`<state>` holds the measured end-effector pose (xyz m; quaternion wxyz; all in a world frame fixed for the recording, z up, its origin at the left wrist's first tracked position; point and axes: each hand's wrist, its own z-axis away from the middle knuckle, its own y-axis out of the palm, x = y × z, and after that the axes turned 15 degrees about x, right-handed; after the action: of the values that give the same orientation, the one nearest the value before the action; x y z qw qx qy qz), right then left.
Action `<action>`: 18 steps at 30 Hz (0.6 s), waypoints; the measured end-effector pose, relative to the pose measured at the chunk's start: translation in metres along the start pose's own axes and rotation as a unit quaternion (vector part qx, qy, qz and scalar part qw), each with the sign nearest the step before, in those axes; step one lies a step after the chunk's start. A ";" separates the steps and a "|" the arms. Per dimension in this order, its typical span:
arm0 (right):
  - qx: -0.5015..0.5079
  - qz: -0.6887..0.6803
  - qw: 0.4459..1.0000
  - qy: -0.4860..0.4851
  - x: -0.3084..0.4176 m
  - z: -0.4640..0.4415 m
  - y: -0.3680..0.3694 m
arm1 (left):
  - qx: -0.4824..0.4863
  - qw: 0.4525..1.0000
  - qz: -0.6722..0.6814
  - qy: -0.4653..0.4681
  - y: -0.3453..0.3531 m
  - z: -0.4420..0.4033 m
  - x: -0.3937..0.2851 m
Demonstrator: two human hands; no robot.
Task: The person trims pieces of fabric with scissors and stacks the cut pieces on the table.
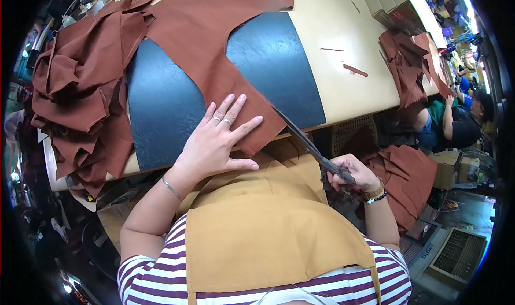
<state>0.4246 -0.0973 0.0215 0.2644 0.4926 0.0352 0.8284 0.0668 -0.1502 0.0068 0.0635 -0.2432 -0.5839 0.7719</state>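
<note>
A cut piece of rust-brown fabric (214, 42) lies across a dark blue-black mat (161, 104), its narrow end reaching the table's front edge. My left hand (217, 136) rests flat on that narrow end, fingers spread, with rings on two of them. Long dark scissors (306, 139) are gripped in my right hand (351, 175), just beyond the table edge. Their blades point up and left, with the tips at the right edge of the fabric. Whether the blades are parted is hard to make out.
A large heap of brown fabric (80, 74) hangs over the table's left side. More fabric (405, 64) lies at the right end, and another pile (405, 181) sits lower right. Thin scraps (355, 70) and a cardboard box (389, 7) are on the table (343, 96). A co-worker (458, 117) is at right.
</note>
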 end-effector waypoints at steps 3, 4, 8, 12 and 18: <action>0.003 -0.016 1.000 -0.016 0.006 -0.014 0.002 | 0.014 1.000 -0.002 -0.006 0.000 0.000 0.000; 0.003 -0.021 1.000 -0.019 0.007 -0.017 0.002 | 0.013 1.000 0.000 -0.006 0.000 0.000 -0.001; -0.004 -0.022 1.000 -0.008 0.006 -0.015 0.000 | 0.008 1.000 0.005 -0.007 0.001 0.000 0.000; -0.008 -0.026 1.000 0.012 0.002 -0.007 0.002 | 0.006 1.000 0.006 -0.004 0.002 0.000 0.001; 0.007 -0.033 0.999 -0.034 0.015 -0.029 0.008 | 0.009 1.000 0.002 0.007 0.001 0.000 0.001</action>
<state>0.3920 -0.0917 0.0211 0.2888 0.5211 0.0484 0.8017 0.0664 -0.1507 0.0056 0.0680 -0.2488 -0.5761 0.7756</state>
